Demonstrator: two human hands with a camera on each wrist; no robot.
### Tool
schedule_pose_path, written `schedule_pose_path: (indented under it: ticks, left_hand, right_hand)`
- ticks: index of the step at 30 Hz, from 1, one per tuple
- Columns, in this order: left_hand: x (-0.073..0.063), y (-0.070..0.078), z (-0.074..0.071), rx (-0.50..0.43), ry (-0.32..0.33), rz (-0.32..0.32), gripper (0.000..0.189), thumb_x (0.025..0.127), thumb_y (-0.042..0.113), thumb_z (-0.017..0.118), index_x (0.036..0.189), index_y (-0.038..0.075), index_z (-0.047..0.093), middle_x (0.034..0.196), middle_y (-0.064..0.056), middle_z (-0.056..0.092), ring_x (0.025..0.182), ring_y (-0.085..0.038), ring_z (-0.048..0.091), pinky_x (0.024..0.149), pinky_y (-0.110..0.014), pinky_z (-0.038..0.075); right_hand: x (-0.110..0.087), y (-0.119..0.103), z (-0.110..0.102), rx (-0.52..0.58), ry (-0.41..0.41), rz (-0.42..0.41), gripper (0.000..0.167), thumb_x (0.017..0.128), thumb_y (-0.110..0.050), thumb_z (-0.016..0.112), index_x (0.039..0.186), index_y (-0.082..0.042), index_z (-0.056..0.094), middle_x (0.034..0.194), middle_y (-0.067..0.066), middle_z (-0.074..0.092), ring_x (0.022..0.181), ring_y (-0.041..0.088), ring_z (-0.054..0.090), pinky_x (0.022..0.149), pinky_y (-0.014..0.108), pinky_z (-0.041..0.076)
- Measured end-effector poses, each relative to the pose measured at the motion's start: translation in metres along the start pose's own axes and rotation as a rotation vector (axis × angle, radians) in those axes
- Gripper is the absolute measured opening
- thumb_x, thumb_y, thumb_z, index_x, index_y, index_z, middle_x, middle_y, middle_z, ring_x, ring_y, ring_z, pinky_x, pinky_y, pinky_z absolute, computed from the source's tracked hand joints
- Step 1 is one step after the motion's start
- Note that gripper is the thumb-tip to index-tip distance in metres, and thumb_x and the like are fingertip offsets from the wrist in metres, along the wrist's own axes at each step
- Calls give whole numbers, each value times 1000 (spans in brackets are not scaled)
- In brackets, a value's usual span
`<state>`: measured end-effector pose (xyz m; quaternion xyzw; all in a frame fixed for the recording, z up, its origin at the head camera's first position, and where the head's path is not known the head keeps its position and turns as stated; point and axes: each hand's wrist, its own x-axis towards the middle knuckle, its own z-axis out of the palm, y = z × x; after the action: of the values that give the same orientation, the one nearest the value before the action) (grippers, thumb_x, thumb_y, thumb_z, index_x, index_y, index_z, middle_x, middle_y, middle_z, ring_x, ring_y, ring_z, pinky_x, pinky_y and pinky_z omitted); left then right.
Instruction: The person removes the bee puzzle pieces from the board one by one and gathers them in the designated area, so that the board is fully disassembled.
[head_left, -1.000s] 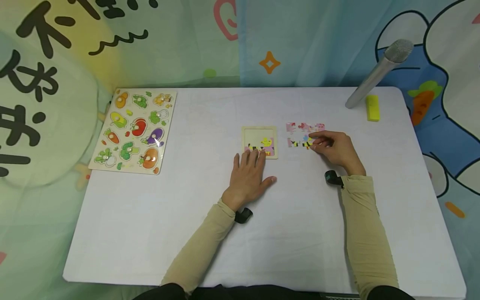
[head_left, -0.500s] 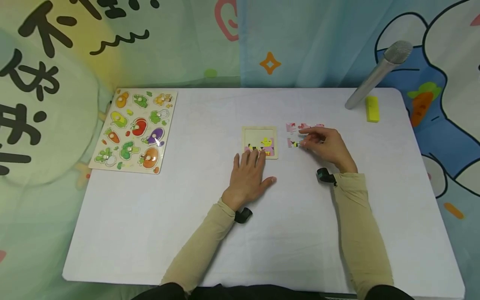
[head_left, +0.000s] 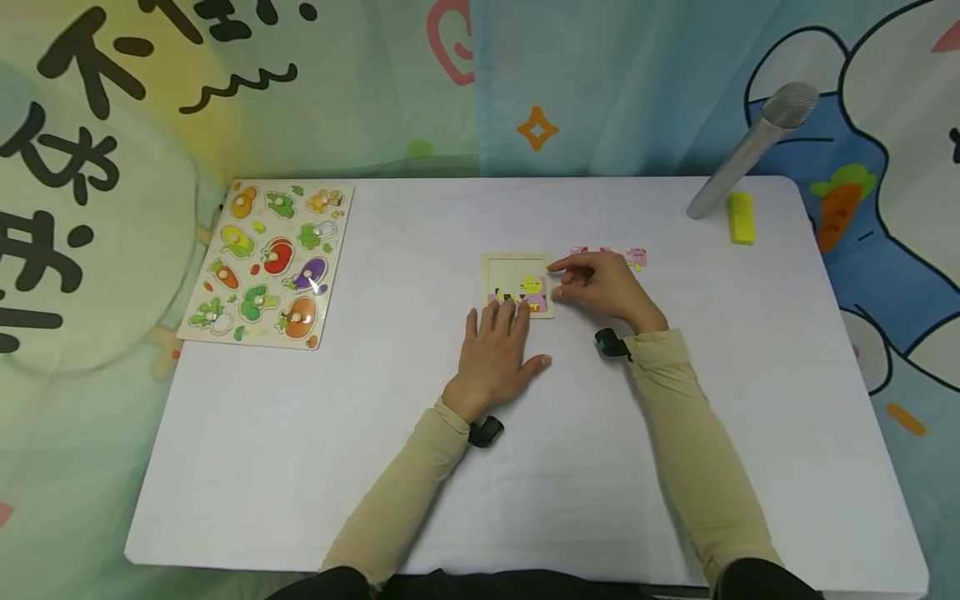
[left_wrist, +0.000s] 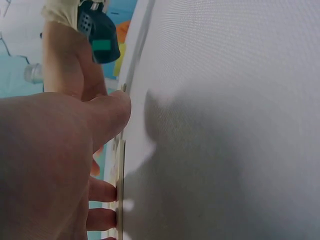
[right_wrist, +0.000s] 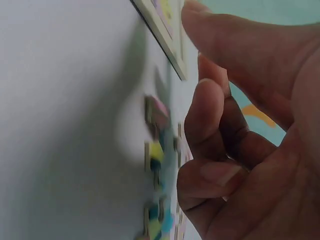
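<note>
My left hand (head_left: 491, 358) lies with straight, spread fingers, its fingertips over the lower edge of a small wooden puzzle tray (head_left: 487, 275). A yellow chick (head_left: 533, 285) shows on the pieces set in the tray's lower part. At the tray's right edge is my right hand (head_left: 602, 287), thumb and index finger bent toward each other, the other fingers curled. In the right wrist view its thumb hides the index fingertip, so I cannot tell whether a piece is between them. Below them lie loose puzzle pieces, among them a pink one (right_wrist: 157, 110) and a yellow-and-teal one (right_wrist: 155, 154).
More loose pink pieces (head_left: 636, 257) lie beyond my right hand. A vegetable peg puzzle board (head_left: 258, 262) occupies the table's far left corner. A grey microphone (head_left: 753, 150) and a yellow block (head_left: 742, 218) stand at the far right. A patterned curtain (head_left: 360, 92) hangs behind the table.
My right hand has moved left from the loose pieces to the tray's right edge, its thumb and index finger keeping much the same shape. My left hand has stayed in place.
</note>
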<state>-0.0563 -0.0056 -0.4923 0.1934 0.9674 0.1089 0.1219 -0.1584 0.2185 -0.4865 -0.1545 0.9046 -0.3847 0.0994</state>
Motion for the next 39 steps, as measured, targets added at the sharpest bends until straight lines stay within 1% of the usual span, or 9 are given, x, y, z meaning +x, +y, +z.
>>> schedule_pose_path:
  ticks: [3, 6, 9, 13, 17, 22, 30, 39]
  left_hand:
    - [0, 0, 0, 3, 1, 3, 88, 104, 66, 51, 168, 12, 26, 168, -12, 33, 160, -38, 25, 129, -62, 21]
    - [-1, 0, 0, -1, 1, 5, 88, 104, 66, 52, 168, 12, 26, 168, -13, 33, 160, -38, 25, 128, -62, 22]
    - [-1, 0, 0, -4, -2, 2, 88, 104, 66, 52, 169, 12, 26, 169, -12, 33, 160, -38, 24, 129, -62, 21]
    - [0, 0, 1, 3, -8, -1, 89, 104, 67, 51, 169, 12, 25, 169, -12, 32, 161, -38, 23, 129, -62, 20]
    - [0, 0, 2, 17, 1, 0, 89, 104, 67, 52, 169, 12, 26, 168, -12, 33, 160, -37, 25, 128, -62, 21]
    - [0, 0, 1, 18, 1, -4, 89, 103, 67, 53, 168, 12, 27, 168, -12, 34, 160, -37, 25, 128, -62, 22]
    - [0, 0, 1, 32, -5, -11, 89, 103, 67, 52, 169, 13, 26, 168, -12, 32, 160, -37, 25, 129, -62, 21]
    - [2, 0, 3, 30, -11, -12, 90, 103, 67, 52, 169, 13, 24, 169, -11, 31, 160, -36, 23, 129, -62, 20]
  right_hand:
    - [5, -4, 4, -10, -14, -30, 35, 87, -14, 89, 119, -5, 79, 91, 12, 73, 79, 20, 63, 82, 30, 44]
    - [8, -4, 8, -8, -24, -25, 34, 87, -14, 89, 118, -5, 80, 92, 11, 73, 79, 17, 62, 76, 27, 48]
    - [10, -5, 11, -5, -32, -11, 33, 87, -13, 89, 118, -4, 80, 92, 11, 72, 79, 18, 60, 75, 26, 47]
    - [10, -7, 12, -6, -46, 9, 31, 88, -11, 88, 117, -3, 79, 94, 13, 70, 80, 22, 58, 76, 30, 45]
    - [11, -11, 12, -30, -58, 22, 30, 88, -10, 87, 116, -3, 79, 94, 13, 69, 81, 23, 57, 77, 34, 45]
    - [11, -14, 12, -42, -71, 29, 30, 89, -10, 86, 116, -2, 78, 95, 14, 69, 82, 24, 57, 77, 35, 44]
    - [10, -15, 13, -33, -52, 4, 30, 88, -8, 87, 115, 0, 77, 97, 17, 69, 81, 25, 56, 76, 34, 43]
    - [7, -18, 13, -22, -25, -1, 34, 87, -12, 89, 116, -1, 76, 106, 19, 69, 89, 31, 61, 82, 38, 46]
